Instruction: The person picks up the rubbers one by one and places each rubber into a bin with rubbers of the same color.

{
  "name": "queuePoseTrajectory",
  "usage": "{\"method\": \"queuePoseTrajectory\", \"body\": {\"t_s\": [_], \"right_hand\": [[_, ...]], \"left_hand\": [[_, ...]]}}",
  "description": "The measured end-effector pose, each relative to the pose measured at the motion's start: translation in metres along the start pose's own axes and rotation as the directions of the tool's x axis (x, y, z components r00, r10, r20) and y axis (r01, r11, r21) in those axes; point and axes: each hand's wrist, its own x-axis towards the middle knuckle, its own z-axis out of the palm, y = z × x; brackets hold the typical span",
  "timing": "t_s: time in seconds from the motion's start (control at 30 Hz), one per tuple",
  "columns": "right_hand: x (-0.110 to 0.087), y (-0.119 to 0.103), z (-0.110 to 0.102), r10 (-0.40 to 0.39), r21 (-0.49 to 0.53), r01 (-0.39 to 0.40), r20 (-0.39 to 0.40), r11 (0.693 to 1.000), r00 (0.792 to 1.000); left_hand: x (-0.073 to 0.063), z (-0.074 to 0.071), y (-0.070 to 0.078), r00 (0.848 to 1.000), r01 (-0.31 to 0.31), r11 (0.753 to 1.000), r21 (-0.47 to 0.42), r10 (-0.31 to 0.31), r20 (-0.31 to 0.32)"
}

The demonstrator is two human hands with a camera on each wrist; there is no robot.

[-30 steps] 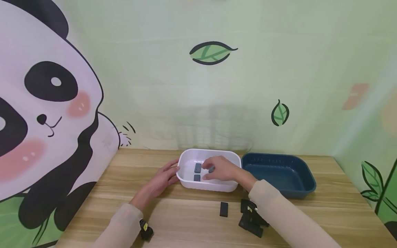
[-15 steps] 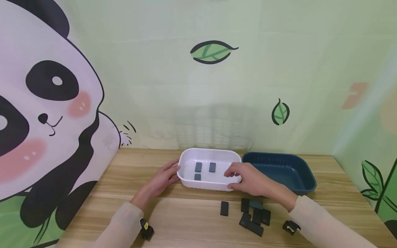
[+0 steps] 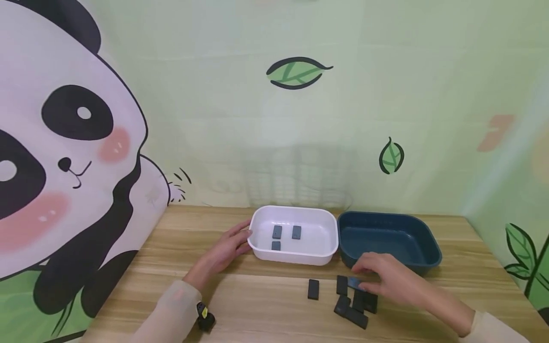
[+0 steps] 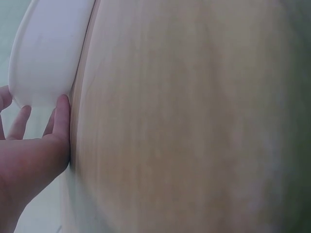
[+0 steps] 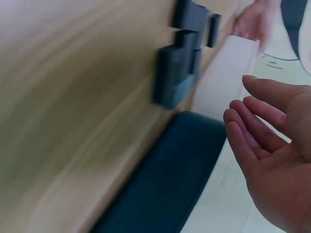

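Note:
A white plastic basin (image 3: 296, 259) stands near the wall with 3 small blue-grey tiles (image 3: 296, 232) inside. My left hand (image 3: 228, 247) rests its fingertips against the basin's left end; the left wrist view shows the fingers spread along it. My right hand (image 3: 388, 276) hovers at a group of dark tiles (image 3: 353, 317) in front of the basins, its thumb and fingertips close to a blue tile (image 3: 354, 283). In the right wrist view, the fingers are loosely bent, apart from the thumb, with nothing between them.
A dark blue basin (image 3: 433, 259) stands against the white one's right side. One black tile (image 3: 313, 289) lies alone on the wooden table (image 3: 257, 309), left of the group. Behind stands a wall (image 3: 223, 119) printed with a panda and leaves.
My right hand has let go of a tile in the white basin and moved right and nearer, over to the tile group. My left hand has stayed at the basin's end.

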Motion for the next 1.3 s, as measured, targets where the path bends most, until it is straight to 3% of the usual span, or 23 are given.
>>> {"method": "queuePoseTrajectory", "body": {"t_s": [0.17, 0.3, 0.47, 0.63, 1.0, 1.3], "right_hand": [[-0.019, 0.015, 0.009, -0.015, -0.070, 0.015, -0.005, 0.997, 1.000], [-0.030, 0.028, 0.019, -0.070, -0.135, 0.063, -0.050, 0.989, 0.996], [-0.031, 0.038, 0.029, -0.130, -0.204, 0.105, -0.113, 0.973, 0.985], [-0.030, 0.040, 0.035, -0.131, -0.243, 0.098, -0.126, 0.965, 0.983], [-0.023, 0.037, 0.037, -0.066, -0.104, 0.055, -0.100, 0.993, 0.993], [-0.015, 0.029, 0.033, -0.003, -0.025, 0.004, 0.023, 1.000, 1.000]], "left_hand": [[0.000, -0.001, 0.000, 1.000, 0.009, 1.000, -0.002, -0.009, -0.011], [-0.001, 0.000, 0.001, 1.000, 0.014, 1.000, 0.016, -0.015, 0.020], [0.000, 0.001, 0.000, 1.000, 0.020, 1.000, 0.013, -0.020, 0.021], [0.001, 0.000, -0.001, 1.000, 0.020, 1.000, 0.011, -0.021, 0.023], [-0.001, 0.000, 0.001, 1.000, 0.027, 0.999, 0.021, -0.027, 0.011], [-0.001, 0.001, 0.002, 0.999, 0.033, 0.999, 0.027, -0.034, 0.014]]}}
